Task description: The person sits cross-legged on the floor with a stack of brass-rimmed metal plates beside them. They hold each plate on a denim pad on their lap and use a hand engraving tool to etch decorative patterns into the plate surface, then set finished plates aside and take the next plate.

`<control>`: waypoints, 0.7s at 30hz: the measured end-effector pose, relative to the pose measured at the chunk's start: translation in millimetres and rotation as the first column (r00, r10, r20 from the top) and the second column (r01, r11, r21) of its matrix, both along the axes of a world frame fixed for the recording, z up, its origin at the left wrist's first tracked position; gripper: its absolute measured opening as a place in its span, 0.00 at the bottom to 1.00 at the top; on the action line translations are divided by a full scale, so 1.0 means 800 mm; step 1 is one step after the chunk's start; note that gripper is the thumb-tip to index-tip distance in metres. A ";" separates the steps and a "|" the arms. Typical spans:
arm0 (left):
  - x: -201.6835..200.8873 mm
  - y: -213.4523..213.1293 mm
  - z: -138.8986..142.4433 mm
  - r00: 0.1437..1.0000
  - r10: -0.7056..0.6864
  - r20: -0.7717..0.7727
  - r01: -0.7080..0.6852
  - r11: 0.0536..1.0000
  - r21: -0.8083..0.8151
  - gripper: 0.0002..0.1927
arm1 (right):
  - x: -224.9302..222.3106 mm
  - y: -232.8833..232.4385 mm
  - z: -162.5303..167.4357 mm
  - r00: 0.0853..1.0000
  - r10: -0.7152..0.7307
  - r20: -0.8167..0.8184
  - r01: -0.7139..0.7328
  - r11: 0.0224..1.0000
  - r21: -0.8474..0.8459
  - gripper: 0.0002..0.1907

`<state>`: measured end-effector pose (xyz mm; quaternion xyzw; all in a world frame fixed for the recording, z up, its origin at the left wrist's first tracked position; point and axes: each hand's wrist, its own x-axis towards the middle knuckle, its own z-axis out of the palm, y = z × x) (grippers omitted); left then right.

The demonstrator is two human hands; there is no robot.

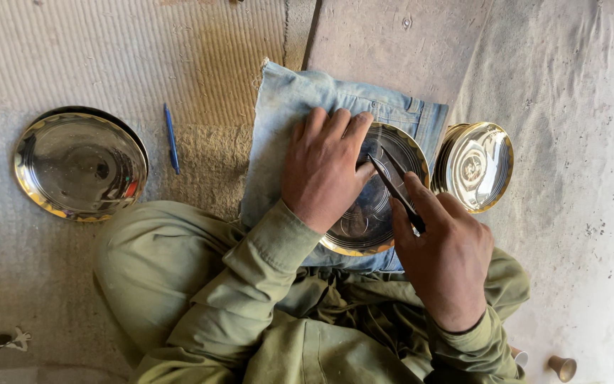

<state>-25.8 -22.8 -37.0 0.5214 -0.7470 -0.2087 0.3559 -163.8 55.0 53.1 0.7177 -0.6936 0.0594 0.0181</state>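
A shiny round metal plate (392,153) with a gold-coloured rim lies on a folded piece of blue denim (286,107) in front of my crossed legs. My left hand (323,168) lies flat on the plate's left side, fingers spread over its rim, pressing it down. My right hand (440,252) grips a dark two-legged metal tool (394,186), like a compass or divider, whose points rest on the plate's middle.
A stack of similar gold-rimmed plates (479,165) leans at the right of the denim. Another plate (79,165) lies on the floor at the left, with a blue pen (171,138) beside it. A small brass cup (563,367) stands at the bottom right, and a small metal piece (5,340) lies at the bottom left.
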 end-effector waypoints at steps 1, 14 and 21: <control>0.000 0.000 -0.001 1.000 -0.001 -0.002 0.001 1.000 0.008 0.35 | 0.000 0.000 0.000 1.000 0.003 0.004 -0.003 1.000 -0.002 0.17; -0.003 0.001 -0.001 1.000 0.012 0.003 -0.012 1.000 0.017 0.36 | 0.000 0.001 -0.001 0.998 -0.001 0.067 0.002 1.000 -0.020 0.19; -0.002 0.003 0.004 1.000 0.019 0.008 -0.019 1.000 0.012 0.35 | -0.005 -0.002 0.005 0.996 0.045 0.082 -0.043 0.999 -0.022 0.19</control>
